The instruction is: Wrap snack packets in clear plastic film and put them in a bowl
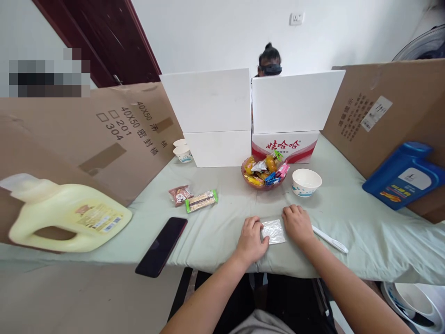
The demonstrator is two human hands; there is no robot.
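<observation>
A small clear plastic packet (273,231) lies flat on the cloth near the table's front edge. My left hand (251,240) is at its left side, thumb and fingertips closed on that edge. Against the packet's right side rests my right hand (298,224), palm down on the cloth with its fingers slightly bent; nothing shows in it. Just right of that hand lies a white plastic utensil (330,239), its near end partly hidden. Beyond the hands are a white paper bowl (306,183) and a pink glass bowl (256,182) of wrapped snacks.
A dark phone (162,247) overhangs the front edge at left. Behind it lie two wrapped snacks (201,201). A yellow jug (69,218) and a blue bottle (403,176) flank the table. White panels (219,148) stand at the back, with a person (270,60) beyond.
</observation>
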